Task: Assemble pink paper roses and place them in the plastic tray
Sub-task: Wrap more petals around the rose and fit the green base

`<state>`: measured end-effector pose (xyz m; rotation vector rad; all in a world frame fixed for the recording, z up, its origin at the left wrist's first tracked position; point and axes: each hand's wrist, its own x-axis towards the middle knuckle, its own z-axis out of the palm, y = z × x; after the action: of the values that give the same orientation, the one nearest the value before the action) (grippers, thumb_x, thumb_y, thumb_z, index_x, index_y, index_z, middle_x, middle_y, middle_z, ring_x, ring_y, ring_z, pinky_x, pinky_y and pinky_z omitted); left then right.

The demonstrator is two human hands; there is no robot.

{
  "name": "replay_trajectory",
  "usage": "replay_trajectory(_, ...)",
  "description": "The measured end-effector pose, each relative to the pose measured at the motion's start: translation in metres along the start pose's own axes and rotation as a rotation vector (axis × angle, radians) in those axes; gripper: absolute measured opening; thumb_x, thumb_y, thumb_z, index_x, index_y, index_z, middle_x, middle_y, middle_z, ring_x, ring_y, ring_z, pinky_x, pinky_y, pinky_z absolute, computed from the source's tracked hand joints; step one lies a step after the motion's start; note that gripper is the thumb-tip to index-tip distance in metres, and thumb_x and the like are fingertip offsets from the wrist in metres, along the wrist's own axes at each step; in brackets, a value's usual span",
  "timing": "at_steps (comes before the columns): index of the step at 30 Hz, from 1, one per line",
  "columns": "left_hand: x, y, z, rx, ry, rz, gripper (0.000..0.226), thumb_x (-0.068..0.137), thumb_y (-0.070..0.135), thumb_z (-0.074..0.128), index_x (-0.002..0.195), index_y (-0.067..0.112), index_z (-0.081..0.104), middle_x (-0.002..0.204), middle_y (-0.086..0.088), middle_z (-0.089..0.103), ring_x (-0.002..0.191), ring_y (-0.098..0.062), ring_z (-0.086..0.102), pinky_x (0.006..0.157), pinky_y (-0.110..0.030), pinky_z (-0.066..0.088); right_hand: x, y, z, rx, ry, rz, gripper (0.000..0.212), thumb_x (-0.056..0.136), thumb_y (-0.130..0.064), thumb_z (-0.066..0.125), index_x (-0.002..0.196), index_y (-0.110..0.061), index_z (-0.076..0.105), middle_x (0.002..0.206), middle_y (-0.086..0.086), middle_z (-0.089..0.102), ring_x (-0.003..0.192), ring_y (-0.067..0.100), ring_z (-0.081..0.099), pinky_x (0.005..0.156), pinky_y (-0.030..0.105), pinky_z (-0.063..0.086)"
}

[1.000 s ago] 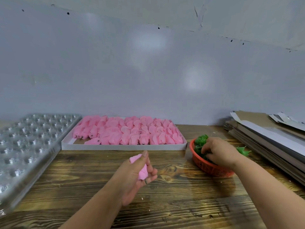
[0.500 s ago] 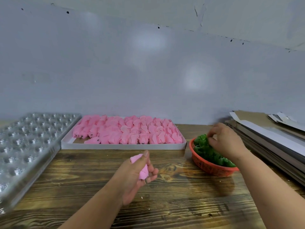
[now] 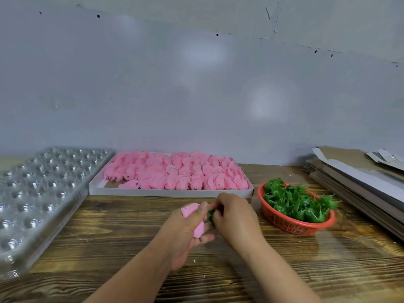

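At frame centre, the left hand [image 3: 185, 228] grips a soft, crushable pink paper rose bud [image 3: 193, 217] while the right hand [image 3: 235, 215] pinches a small green plastic calyx [image 3: 211, 215], best pressed at the bud's base.

- Hands: two, left hand [image 3: 185, 232] and right hand [image 3: 235, 215].
- Pink rose [image 3: 192, 217] in the left hand: one.
- Green leaf piece [image 3: 211, 214] between the hands: one.
- Clear plastic tray [image 3: 41, 193], left of the hands: one.
- White box [image 3: 170, 192] of pink roses, beyond the hands: one; roses too many to count.
- Red basket [image 3: 293, 226], right of the hands: one.
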<state>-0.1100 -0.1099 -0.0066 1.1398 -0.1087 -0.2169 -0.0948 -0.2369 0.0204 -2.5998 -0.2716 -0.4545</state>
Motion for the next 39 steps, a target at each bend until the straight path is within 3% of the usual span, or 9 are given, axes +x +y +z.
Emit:
replay_trajectory(3,0.001,0.001,0.0,-0.019,0.043,0.019,0.026,0.078,0.031,0.064,0.09,0.01,0.074,0.103,-0.016,0.073,0.091,-0.021,0.069,0.07,-0.031,0.058,-0.003,0.001,0.006,0.278,0.042,0.066,0.014,0.078,-0.007,0.059,0.067,-0.013,0.054,0.064,0.0,0.055,0.066,0.02,0.054,0.059,0.028,0.039)
replay_trajectory(8,0.005,-0.003,-0.001,0.032,0.136,-0.007,0.024,0.088,0.022,0.063,0.099,0.001,0.066,0.093,-0.013,0.075,0.088,-0.023,0.073,0.072,-0.03,0.058,-0.008,0.007,0.008,0.858,0.001,0.193,0.021,0.081,0.007,0.059,0.06,0.002,0.06,0.056,0.014,0.056,0.048,0.016,0.052,0.044,0.024,0.043)
replay_trajectory(12,0.005,-0.006,-0.001,0.261,0.216,0.068,0.018,0.092,0.025,0.062,0.082,0.01,0.067,0.067,0.003,0.07,0.062,-0.006,0.066,0.06,-0.02,0.054,-0.007,0.009,0.01,0.751,0.056,0.207,0.027,0.077,0.008,0.058,0.056,-0.009,0.06,0.053,0.007,0.055,0.052,0.02,0.051,0.049,0.027,0.041)
replay_trajectory(16,0.003,-0.004,-0.001,0.491,0.191,0.13,0.023,0.089,0.019,0.067,0.068,0.015,0.059,0.059,0.004,0.061,0.056,-0.004,0.059,0.055,-0.018,0.048,-0.007,0.007,0.01,0.495,0.063,0.164,0.014,0.074,0.002,0.061,0.063,-0.006,0.065,0.062,0.01,0.063,0.06,0.019,0.056,0.058,0.032,0.047)
replay_trajectory(20,0.007,-0.003,0.001,0.495,0.303,0.099,0.017,0.085,0.006,0.066,0.07,0.01,0.06,0.059,0.0,0.063,0.053,-0.005,0.06,0.052,-0.019,0.049,-0.01,0.007,0.008,0.858,-0.024,0.204,0.019,0.081,0.006,0.059,0.066,-0.003,0.067,0.052,0.004,0.058,0.045,0.01,0.051,0.044,0.02,0.041)
replay_trajectory(25,0.006,0.003,-0.003,0.233,0.307,0.029,0.013,0.087,0.003,0.065,0.075,0.007,0.068,0.069,-0.009,0.07,0.064,-0.016,0.067,0.055,-0.023,0.052,-0.011,0.015,0.006,1.278,-0.282,0.15,0.024,0.078,0.011,0.061,0.095,-0.004,0.07,0.07,0.013,0.068,0.056,0.015,0.06,0.05,0.022,0.048)
replay_trajectory(31,0.005,0.002,0.0,0.041,0.277,-0.003,0.01,0.09,0.012,0.064,0.086,0.004,0.069,0.072,-0.01,0.072,0.061,-0.014,0.068,0.051,-0.021,0.051,-0.009,0.012,0.009,1.353,-0.223,0.15,0.038,0.063,-0.006,0.07,0.1,0.002,0.069,0.068,0.016,0.067,0.052,0.015,0.059,0.047,0.02,0.046)
replay_trajectory(36,0.012,0.01,-0.008,-0.31,0.334,0.02,0.029,0.075,0.04,0.062,0.083,0.012,0.058,0.097,-0.012,0.075,0.092,-0.022,0.072,0.074,-0.036,0.05,-0.008,0.018,0.009,1.505,-0.28,0.353,0.034,0.061,0.002,0.068,0.096,0.006,0.066,0.065,0.014,0.065,0.046,0.015,0.059,0.041,0.02,0.049)
replay_trajectory(39,0.014,0.014,-0.008,-0.412,0.323,0.043,0.057,0.085,0.045,0.054,0.13,0.01,0.052,0.102,-0.013,0.074,0.097,-0.021,0.071,0.089,-0.041,0.05,-0.013,0.012,0.015,1.465,-0.456,0.387,0.028,0.061,0.004,0.067,0.089,0.005,0.068,0.069,0.017,0.067,0.049,0.019,0.062,0.045,0.024,0.054)
